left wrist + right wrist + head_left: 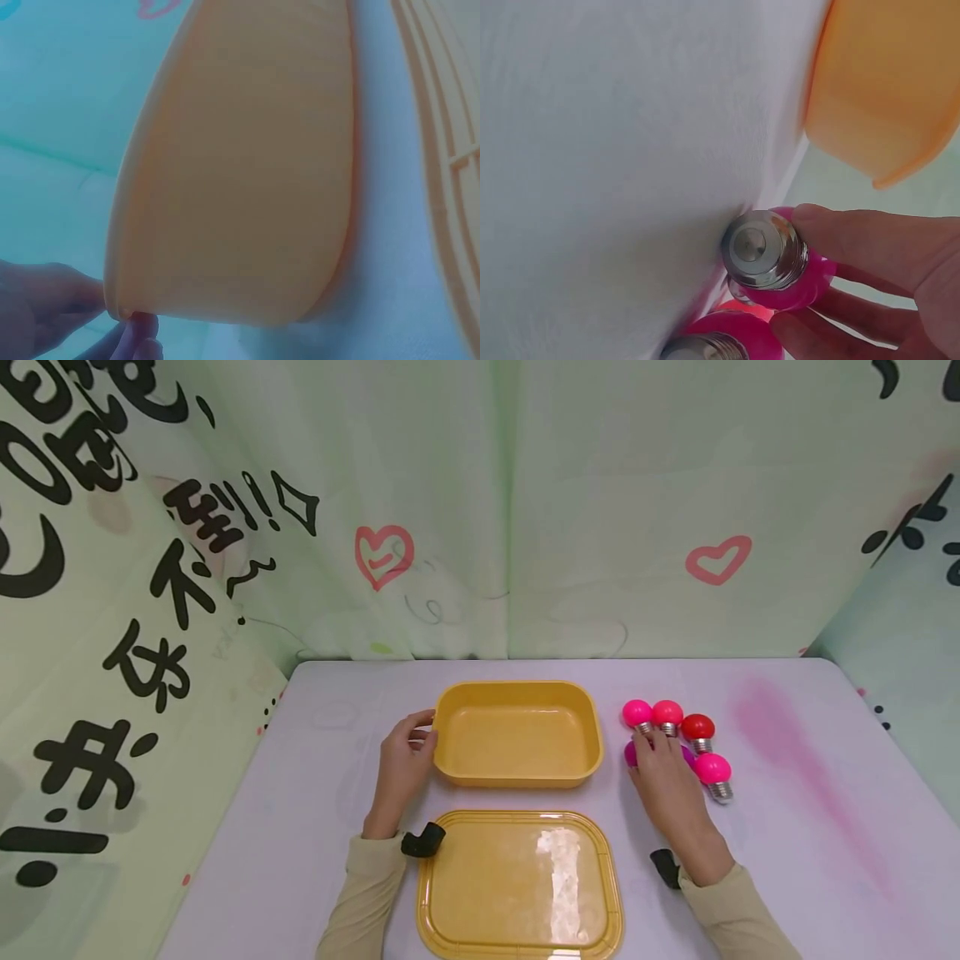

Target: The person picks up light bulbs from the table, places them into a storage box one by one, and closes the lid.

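Observation:
My left hand (405, 764) pinches the left end of a yellow plastic container (517, 777), thumb and fingers at its rim in the left wrist view. Nothing lies inside the container. On the right, my right hand (671, 789) grips a magenta light bulb (810, 281) between thumb and fingers; its metal screw base faces the right wrist camera. In the head view that bulb is mostly hidden under the hand. Around it lie other bulbs: a pink one (637, 712), a coral one (667, 712), a red one (697, 727) and another pink one (712, 768).
A yellow lid (495, 885) lies flat in front of the container, near the left wrist's black strap. The white table (780, 860) has a pink stain at right. Pale green curtains (600, 510) with hearts and black lettering enclose its back and sides.

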Demonstrator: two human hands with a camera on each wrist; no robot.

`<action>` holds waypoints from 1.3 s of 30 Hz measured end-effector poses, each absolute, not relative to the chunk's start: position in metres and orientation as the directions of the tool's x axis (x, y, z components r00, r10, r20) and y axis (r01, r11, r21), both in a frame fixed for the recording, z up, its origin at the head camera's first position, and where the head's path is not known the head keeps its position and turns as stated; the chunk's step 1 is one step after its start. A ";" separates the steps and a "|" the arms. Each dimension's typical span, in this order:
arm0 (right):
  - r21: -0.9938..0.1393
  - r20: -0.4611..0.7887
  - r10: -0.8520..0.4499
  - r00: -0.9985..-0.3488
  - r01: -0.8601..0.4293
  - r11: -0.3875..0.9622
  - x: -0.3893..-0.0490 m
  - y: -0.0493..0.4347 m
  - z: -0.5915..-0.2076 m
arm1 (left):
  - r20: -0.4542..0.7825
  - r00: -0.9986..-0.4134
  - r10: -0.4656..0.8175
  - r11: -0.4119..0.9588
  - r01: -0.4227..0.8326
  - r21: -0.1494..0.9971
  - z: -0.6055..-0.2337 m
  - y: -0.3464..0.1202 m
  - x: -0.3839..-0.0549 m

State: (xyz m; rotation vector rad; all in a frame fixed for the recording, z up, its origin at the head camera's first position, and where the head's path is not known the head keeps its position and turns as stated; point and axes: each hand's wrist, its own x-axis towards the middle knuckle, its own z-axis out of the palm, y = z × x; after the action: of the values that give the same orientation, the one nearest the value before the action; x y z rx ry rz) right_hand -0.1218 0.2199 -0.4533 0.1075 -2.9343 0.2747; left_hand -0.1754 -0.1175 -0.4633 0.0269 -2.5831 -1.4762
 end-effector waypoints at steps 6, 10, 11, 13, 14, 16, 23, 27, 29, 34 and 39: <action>-0.174 0.211 -0.061 -0.976 -0.099 0.980 -0.123 0.220 -0.451 | 0.065 -0.993 -0.103 0.449 0.012 0.893 -0.466 -0.123 -0.182; -0.177 0.218 -0.062 -0.974 -0.102 0.979 -0.124 0.221 -0.452 | -0.019 -0.996 -0.091 0.330 -0.048 0.943 -0.468 -0.127 -0.187; -0.177 0.216 -0.061 -0.974 -0.101 0.979 -0.124 0.221 -0.452 | -0.043 -0.995 -0.086 0.287 -0.066 0.956 -0.468 -0.128 -0.187; -0.176 0.212 -0.057 -0.976 -0.095 0.980 -0.125 0.221 -0.452 | -0.091 -0.993 -0.077 0.214 -0.105 0.971 -0.468 -0.129 -0.188; -0.177 0.208 -0.054 -0.977 -0.091 0.980 -0.125 0.221 -0.452 | -0.111 -0.991 -0.073 0.186 -0.123 0.975 -0.468 -0.129 -0.189; -0.176 0.204 -0.051 -0.978 -0.088 0.980 -0.125 0.221 -0.452 | -0.141 -0.988 -0.065 0.147 -0.149 0.978 -0.468 -0.130 -0.189; -0.178 0.211 -0.042 -0.977 -0.080 0.981 -0.126 0.220 -0.451 | -0.164 -0.986 -0.040 0.087 -0.167 0.982 -0.472 -0.132 -0.191; -0.181 0.217 -0.030 -0.976 -0.071 0.981 -0.126 0.221 -0.449 | -0.172 -0.984 -0.038 0.087 -0.174 0.981 -0.473 -0.133 -0.192; -0.187 0.212 -0.027 -0.977 -0.068 0.980 -0.126 0.221 -0.449 | -0.179 -0.983 -0.042 0.088 -0.182 0.979 -0.475 -0.133 -0.192; -0.214 0.190 -0.018 -0.982 -0.060 0.975 -0.126 0.220 -0.449 | -0.186 -0.981 -0.049 0.078 -0.190 0.979 -0.477 -0.134 -0.191; -0.242 0.222 -0.023 -0.975 -0.077 0.967 -0.126 0.219 -0.448 | -0.171 -0.984 -0.048 0.055 -0.174 0.983 -0.480 -0.136 -0.190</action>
State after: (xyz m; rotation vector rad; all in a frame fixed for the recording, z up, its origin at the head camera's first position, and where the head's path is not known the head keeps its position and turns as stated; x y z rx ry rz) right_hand -0.1257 0.2189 -0.4475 0.0745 -2.8982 0.3684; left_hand -0.1903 -0.1358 -0.4803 0.2477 -2.3461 -2.2119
